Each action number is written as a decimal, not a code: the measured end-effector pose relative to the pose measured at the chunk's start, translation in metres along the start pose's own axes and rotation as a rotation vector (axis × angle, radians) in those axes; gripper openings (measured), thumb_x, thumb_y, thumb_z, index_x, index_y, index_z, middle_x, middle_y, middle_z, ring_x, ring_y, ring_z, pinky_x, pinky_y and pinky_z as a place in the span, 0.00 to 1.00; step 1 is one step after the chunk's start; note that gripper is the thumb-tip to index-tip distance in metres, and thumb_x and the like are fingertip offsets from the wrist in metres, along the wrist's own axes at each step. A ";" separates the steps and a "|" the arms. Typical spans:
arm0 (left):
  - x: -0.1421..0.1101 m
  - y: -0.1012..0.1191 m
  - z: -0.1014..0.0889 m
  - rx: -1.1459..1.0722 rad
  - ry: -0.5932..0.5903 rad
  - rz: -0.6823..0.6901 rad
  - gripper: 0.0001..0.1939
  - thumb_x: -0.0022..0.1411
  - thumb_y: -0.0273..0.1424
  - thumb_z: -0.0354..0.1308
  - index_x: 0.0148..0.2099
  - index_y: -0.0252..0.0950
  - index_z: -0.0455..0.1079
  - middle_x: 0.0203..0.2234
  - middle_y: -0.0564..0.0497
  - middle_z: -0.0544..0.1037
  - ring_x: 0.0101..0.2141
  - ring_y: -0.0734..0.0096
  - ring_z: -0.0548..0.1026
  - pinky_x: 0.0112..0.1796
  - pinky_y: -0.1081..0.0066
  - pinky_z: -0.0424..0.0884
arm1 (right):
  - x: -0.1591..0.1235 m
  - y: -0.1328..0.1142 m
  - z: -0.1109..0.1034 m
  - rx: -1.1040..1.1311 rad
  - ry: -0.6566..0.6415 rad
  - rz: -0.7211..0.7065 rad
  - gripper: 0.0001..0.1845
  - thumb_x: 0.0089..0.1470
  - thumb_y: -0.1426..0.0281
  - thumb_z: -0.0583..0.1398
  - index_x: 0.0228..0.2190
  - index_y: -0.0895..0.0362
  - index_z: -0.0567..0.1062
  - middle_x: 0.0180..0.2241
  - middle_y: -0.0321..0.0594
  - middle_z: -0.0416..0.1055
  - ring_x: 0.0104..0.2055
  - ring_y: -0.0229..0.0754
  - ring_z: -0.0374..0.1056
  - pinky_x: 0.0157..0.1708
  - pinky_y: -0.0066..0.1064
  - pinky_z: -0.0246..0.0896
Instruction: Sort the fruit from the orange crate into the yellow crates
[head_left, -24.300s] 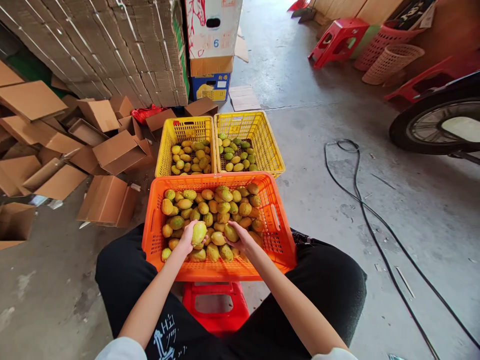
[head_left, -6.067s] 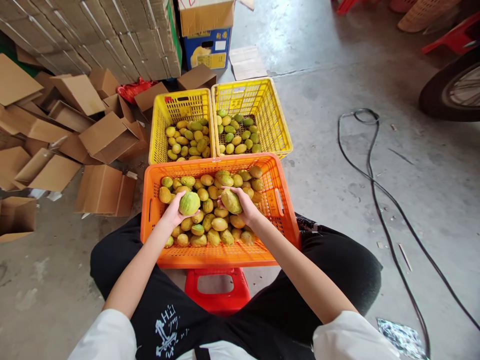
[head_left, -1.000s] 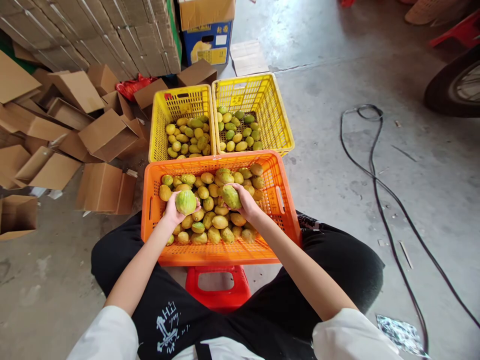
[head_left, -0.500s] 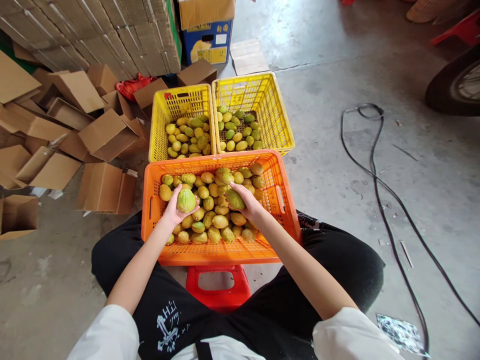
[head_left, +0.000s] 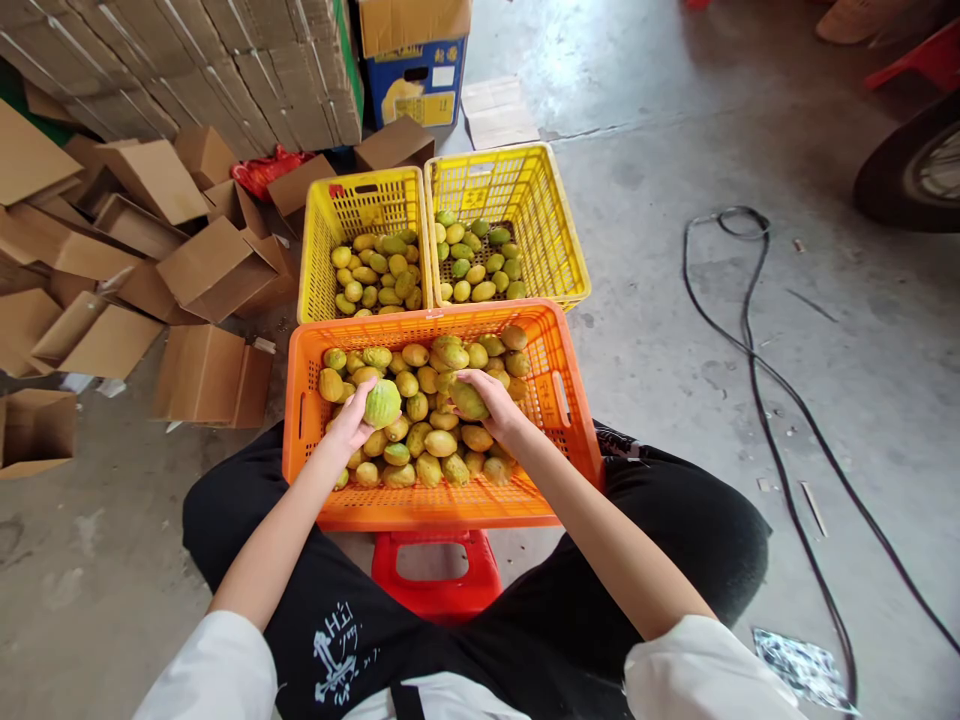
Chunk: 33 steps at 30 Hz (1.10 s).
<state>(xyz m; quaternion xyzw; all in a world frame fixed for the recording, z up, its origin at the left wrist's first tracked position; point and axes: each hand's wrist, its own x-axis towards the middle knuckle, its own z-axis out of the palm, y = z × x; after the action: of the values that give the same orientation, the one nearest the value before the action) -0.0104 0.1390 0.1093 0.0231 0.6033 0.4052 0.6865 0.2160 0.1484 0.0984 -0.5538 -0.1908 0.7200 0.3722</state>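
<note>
My left hand (head_left: 351, 420) is closed around a rounded, light-green fruit (head_left: 383, 403) with faint streaks, held above the heap. My right hand (head_left: 491, 402) grips a darker yellow-green oval fruit (head_left: 469, 400); its fingers partly cover it. Both hands are over an orange slatted crate (head_left: 442, 514), in front of my body, with many similar yellow and green fruits (head_left: 439, 443) in it. Under the crate's near side, a red plastic stool (head_left: 436, 592) shows between my legs.
Two yellow crates, a left one (head_left: 312, 240) and a right one (head_left: 564, 225), hold more fruit just beyond the orange crate. Small cardboard boxes (head_left: 214, 375) lie in a pile at left. A black cable (head_left: 780, 378) and a wheel (head_left: 919, 170) are at right.
Over the last second, both fruits have turned in my hands, and the left one has shifted slightly right. Since the oldest frame, both hands have moved farther forward over the crate.
</note>
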 end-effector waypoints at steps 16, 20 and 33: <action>-0.003 0.001 0.001 -0.023 -0.119 -0.110 0.22 0.72 0.43 0.53 0.56 0.32 0.73 0.43 0.36 0.83 0.41 0.51 0.84 0.42 0.55 0.81 | 0.006 -0.005 0.001 0.181 0.064 0.168 0.16 0.59 0.58 0.53 0.40 0.52 0.75 0.27 0.42 0.78 0.34 0.50 0.77 0.30 0.38 0.75; -0.001 0.000 -0.002 -0.011 -0.133 -0.129 0.23 0.72 0.45 0.52 0.56 0.34 0.74 0.44 0.36 0.83 0.43 0.51 0.83 0.42 0.54 0.81 | 0.006 -0.003 -0.001 0.187 0.054 0.136 0.16 0.58 0.54 0.57 0.36 0.53 0.75 0.28 0.42 0.78 0.34 0.49 0.77 0.29 0.37 0.75; -0.002 0.000 -0.005 -0.014 -0.057 0.031 0.12 0.58 0.31 0.70 0.42 0.35 0.72 0.33 0.48 0.81 0.34 0.63 0.82 0.39 0.60 0.82 | -0.002 -0.004 0.002 0.090 0.003 0.057 0.16 0.46 0.64 0.71 0.34 0.50 0.71 0.34 0.35 0.76 0.32 0.42 0.74 0.30 0.34 0.76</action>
<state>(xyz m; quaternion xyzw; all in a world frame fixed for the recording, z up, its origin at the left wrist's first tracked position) -0.0147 0.1355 0.1096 0.0392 0.5802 0.4194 0.6971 0.2154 0.1499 0.1031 -0.5425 -0.1418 0.7374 0.3765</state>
